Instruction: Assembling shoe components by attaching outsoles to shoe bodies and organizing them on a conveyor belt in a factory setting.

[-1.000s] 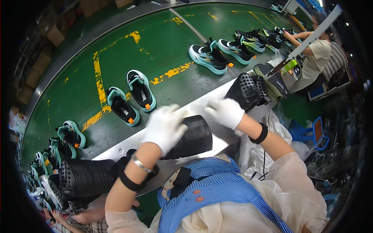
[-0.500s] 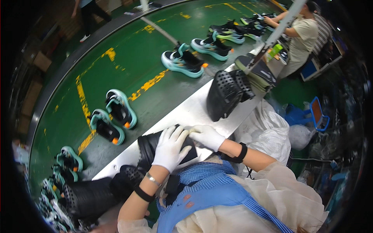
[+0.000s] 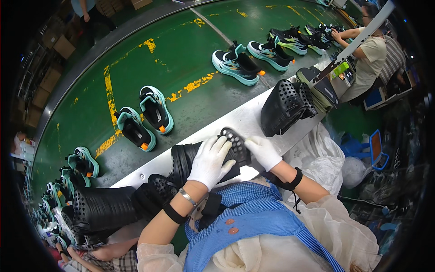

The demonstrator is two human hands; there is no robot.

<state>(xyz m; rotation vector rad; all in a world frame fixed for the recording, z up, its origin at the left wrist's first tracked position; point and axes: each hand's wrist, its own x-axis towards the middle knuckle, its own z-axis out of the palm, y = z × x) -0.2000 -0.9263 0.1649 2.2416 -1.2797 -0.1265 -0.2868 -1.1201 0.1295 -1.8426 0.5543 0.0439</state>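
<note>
A stack of black insoles [image 3: 183, 158] lies on its side on the white ledge in front of me. My left hand [image 3: 209, 158], in a white glove, is wrapped over this stack, thumb on the near side. At the stack's right end a single black insole [image 3: 234, 144] stands tilted, its perforated part showing. My right hand [image 3: 263, 153], gloved too, is closed in a pinch on that insole's right edge. Further right along the ledge sits another stack of black perforated insoles [image 3: 282, 111]. More black insoles [image 3: 104, 206] are bundled at the lower left, beside my left forearm.
Black-and-teal running shoes [image 3: 235, 68] stand in a row on the green conveyor [image 3: 190, 113] beyond the white ledge [image 3: 244, 113]. A white post [image 3: 362, 41] rises at the right, near a co-worker [image 3: 369, 54] handling shoes. White sacking [image 3: 317, 154] hangs below the ledge. Another person's arms [image 3: 99, 254] show lower left.
My right hand has moved right, drawing an insole up from the end of the stack. My left hand stays on the stack. The whole view has shifted a little.
</note>
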